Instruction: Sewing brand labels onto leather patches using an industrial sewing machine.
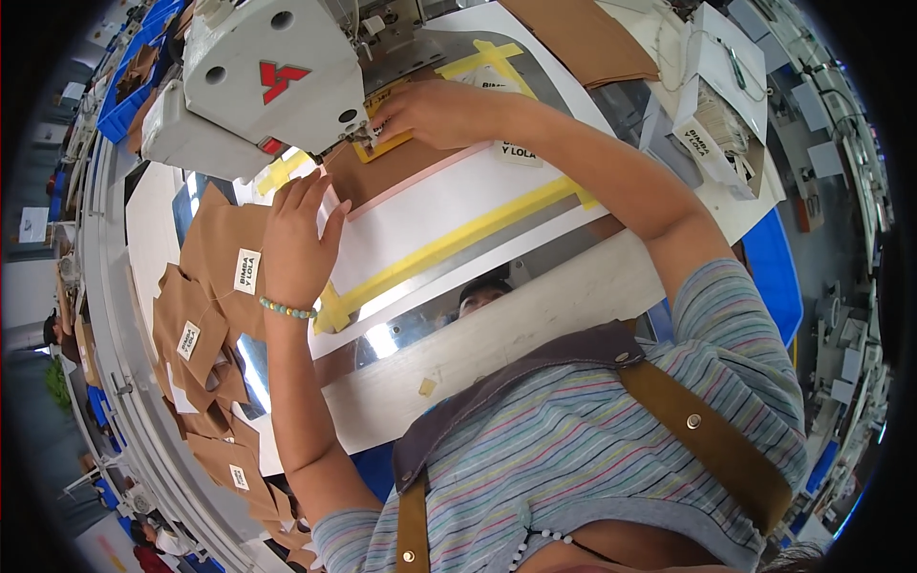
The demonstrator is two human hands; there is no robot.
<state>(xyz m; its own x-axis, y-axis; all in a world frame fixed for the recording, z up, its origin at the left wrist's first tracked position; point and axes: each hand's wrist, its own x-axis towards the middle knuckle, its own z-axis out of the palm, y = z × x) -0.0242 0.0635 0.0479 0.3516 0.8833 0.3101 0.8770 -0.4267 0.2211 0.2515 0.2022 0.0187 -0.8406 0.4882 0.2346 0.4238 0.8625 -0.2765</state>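
A brown panel [392,180], of leather or a similar sheet, lies under the head of a white sewing machine [253,81]. Pink strips border its near and left edges. My left hand [304,229] rests at the panel's left edge with its fingers stretched out and the thumb apart. Beyond it, my right hand [435,113] reaches in beside the needle area. Its bent fingers are on a small yellow-edged piece [390,146] that lies on the panel; the fingertips are partly hidden by the machine.
Yellow tape [458,234] edges the white sheet around the panel. Brown pieces with white tags [215,248] are heaped at the left. More brown sheets [583,38] lie at the far right, near a white box [716,124] of tags. A blue bin [772,272] stands right.
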